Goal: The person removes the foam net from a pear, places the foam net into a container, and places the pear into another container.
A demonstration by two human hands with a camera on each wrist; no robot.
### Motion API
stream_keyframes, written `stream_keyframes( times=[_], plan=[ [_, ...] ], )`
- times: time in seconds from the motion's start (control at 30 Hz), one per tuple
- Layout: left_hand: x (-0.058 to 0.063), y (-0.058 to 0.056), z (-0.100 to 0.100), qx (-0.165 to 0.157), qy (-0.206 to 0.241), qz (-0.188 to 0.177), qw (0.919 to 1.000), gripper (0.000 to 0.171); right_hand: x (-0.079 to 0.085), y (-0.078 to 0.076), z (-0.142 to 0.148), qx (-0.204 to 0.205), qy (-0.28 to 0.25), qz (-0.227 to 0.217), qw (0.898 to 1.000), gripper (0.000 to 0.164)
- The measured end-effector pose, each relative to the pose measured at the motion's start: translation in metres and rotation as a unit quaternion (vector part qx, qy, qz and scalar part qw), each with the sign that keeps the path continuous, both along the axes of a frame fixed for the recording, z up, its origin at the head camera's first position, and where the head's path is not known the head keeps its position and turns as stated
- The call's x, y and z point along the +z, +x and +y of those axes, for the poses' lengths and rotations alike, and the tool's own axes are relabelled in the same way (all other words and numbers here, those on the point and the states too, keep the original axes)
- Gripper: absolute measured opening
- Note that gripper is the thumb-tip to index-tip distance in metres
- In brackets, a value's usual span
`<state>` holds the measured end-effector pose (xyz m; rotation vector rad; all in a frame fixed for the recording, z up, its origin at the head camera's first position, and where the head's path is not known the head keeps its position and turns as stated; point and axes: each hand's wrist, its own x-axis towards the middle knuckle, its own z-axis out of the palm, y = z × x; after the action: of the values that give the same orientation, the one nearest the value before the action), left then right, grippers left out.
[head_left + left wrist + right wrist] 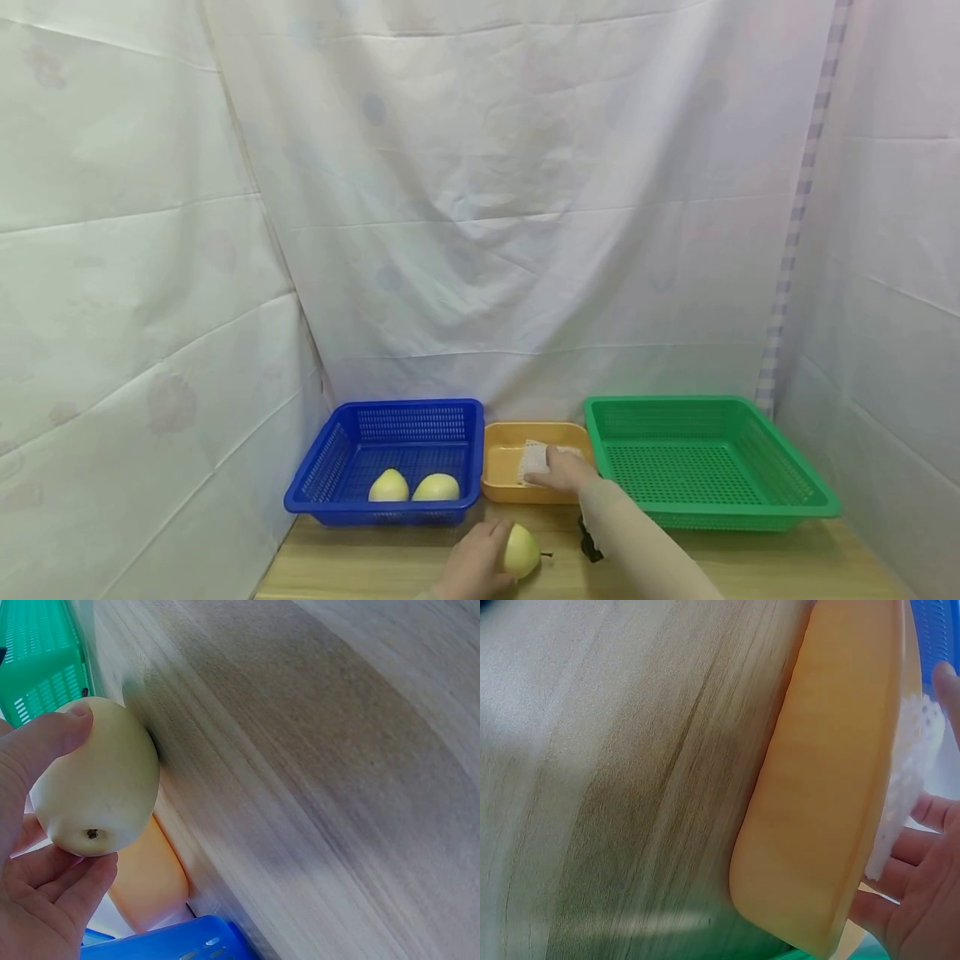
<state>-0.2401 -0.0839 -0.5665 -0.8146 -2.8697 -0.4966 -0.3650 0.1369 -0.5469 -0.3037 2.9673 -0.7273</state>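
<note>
My left hand (476, 560) grips a pale yellow-green pear (521, 552) close over the table in front of the trays. The pear's stem points right in the head view. In the left wrist view, the thumb lies along the pear (105, 772) near the stem end, with fingers below the other end. Reaching into the orange tray (498, 493), my right hand (567, 472) touches a white foam fruit net (532, 460). In the right wrist view, its fingers are spread and fairly straight against the net (907, 765), the thumb standing apart.
A blue basket (307, 505) at left has two pears (435, 487) along its near side. On the right stands a green basket (813, 502), its slotted bottom showing. Pale cloth (487, 208) hangs behind and at both sides. A small black object (590, 546) shows beside the right forearm.
</note>
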Motion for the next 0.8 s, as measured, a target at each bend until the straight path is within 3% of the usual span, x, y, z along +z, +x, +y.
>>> stream_keyframes(
  times=[0.23, 0.63, 0.8],
  plan=[
    [0.002, 0.0, 0.0, 0.003, -0.006, -0.014, 0.9999, 0.072, 0.002, 0.006, 0.0, 0.022, 0.024, -0.032, 0.999, 0.056],
    [0.003, 0.001, 0.002, 0.006, -0.002, -0.018, 0.9998, 0.073, -0.001, 0.011, 0.002, 0.044, 0.048, -0.052, 0.996, 0.061],
    [0.003, 0.001, 0.002, 0.009, -0.004, -0.012, 0.9999, 0.073, -0.001, 0.011, 0.002, 0.048, 0.05, -0.044, 0.997, 0.053]
  ],
)
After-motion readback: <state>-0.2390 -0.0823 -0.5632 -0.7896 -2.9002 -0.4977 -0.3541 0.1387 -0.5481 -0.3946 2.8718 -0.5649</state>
